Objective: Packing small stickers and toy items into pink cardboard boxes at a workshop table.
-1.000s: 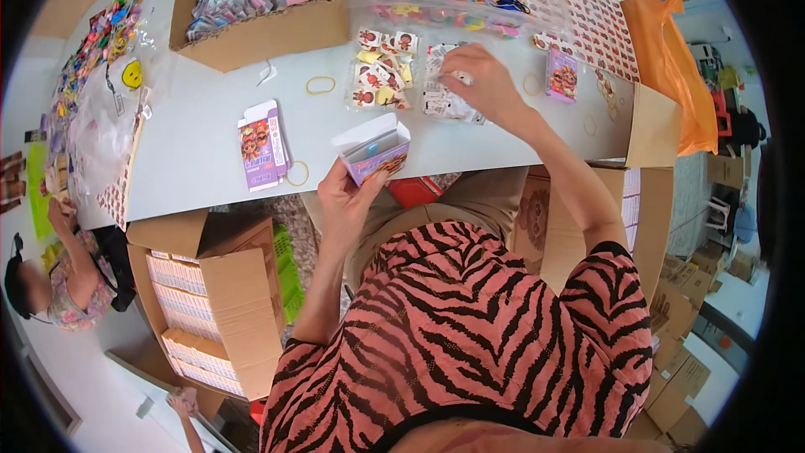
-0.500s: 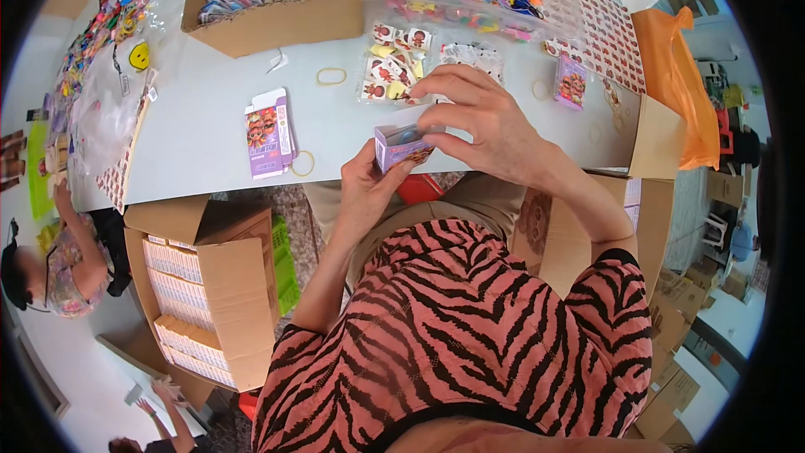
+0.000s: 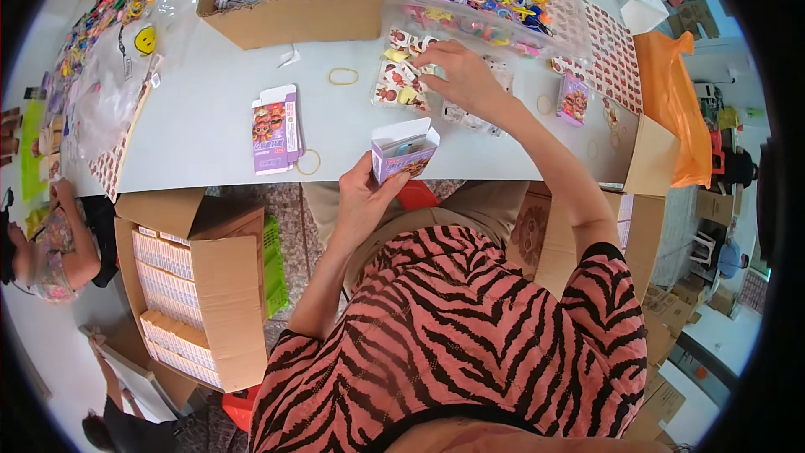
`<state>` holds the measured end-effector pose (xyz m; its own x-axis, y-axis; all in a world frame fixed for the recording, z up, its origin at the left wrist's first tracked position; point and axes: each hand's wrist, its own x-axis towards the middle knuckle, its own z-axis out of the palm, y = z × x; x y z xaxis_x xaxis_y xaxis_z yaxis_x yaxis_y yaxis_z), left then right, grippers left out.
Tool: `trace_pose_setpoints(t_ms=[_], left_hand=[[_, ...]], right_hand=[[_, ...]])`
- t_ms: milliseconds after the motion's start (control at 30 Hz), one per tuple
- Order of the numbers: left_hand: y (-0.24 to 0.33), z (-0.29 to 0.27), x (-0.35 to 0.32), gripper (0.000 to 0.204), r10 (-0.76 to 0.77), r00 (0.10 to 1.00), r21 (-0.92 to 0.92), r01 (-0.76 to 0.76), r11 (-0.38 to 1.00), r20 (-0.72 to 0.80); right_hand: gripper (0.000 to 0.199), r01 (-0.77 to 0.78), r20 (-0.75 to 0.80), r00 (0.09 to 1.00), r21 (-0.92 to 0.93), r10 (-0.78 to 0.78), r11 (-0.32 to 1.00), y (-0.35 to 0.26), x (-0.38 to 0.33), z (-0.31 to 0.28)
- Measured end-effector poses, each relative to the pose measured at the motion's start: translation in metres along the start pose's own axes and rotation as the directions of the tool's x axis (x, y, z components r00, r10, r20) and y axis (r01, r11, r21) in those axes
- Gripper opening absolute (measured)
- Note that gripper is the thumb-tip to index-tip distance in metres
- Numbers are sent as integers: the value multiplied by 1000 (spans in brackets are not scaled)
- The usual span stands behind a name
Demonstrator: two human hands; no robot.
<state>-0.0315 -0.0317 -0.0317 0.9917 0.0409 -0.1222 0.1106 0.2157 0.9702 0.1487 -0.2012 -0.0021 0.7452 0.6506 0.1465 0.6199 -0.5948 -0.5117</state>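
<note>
My left hand point(image 3: 360, 200) grips a small purple cardboard box point(image 3: 404, 159) by its lower part, near the table's front edge. The box's top is open, its white flaps stand up, and something bluish shows inside. My right hand point(image 3: 463, 80) reaches over a bag of small picture cards point(image 3: 402, 75), its bent fingers apart at the right edge. Whether its fingertips touch a card I cannot make out. Beside that bag, partly under my right wrist, lies another clear bag of small printed pieces point(image 3: 470, 117). A flattish purple box point(image 3: 275, 130) with a raised flap lies to the left.
At the back stand a carton of small packets point(image 3: 293, 29) and a clear bin of colourful bands point(image 3: 486, 17). A closed purple box point(image 3: 573, 101) and sticker sheets point(image 3: 599, 50) are right. Rubber bands point(image 3: 342, 76) lie about. A carton of packed boxes point(image 3: 172, 285) stands lower left.
My right hand has left the box opening and moved up to the bag of picture cards. The box in my left hand now shows its raised flaps. The view has shifted slightly.
</note>
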Motion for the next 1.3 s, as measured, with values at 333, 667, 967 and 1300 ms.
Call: trace_pose_setpoints(t_ms=[333,667,967,1300], left_hand=[[6,-5,-3,33,61,997,-91,-65,994,-52],[9,-11,0,31,86,994,-14,-87,996,-62],[15,8,10,30,80,997,-71,-79,994,12],[20,14,8,32,119,993,-143,-115,983,23]], right_hand=[[23,156,68,987,-277,-143,948,2,28,41],[9,117,-233,970,193,-70,974,-53,0,-43],[17,436,-275,862,-25,-426,899,-94,-37,-49],[29,387,-318,885,95,-341,917,-93,-40,-53]])
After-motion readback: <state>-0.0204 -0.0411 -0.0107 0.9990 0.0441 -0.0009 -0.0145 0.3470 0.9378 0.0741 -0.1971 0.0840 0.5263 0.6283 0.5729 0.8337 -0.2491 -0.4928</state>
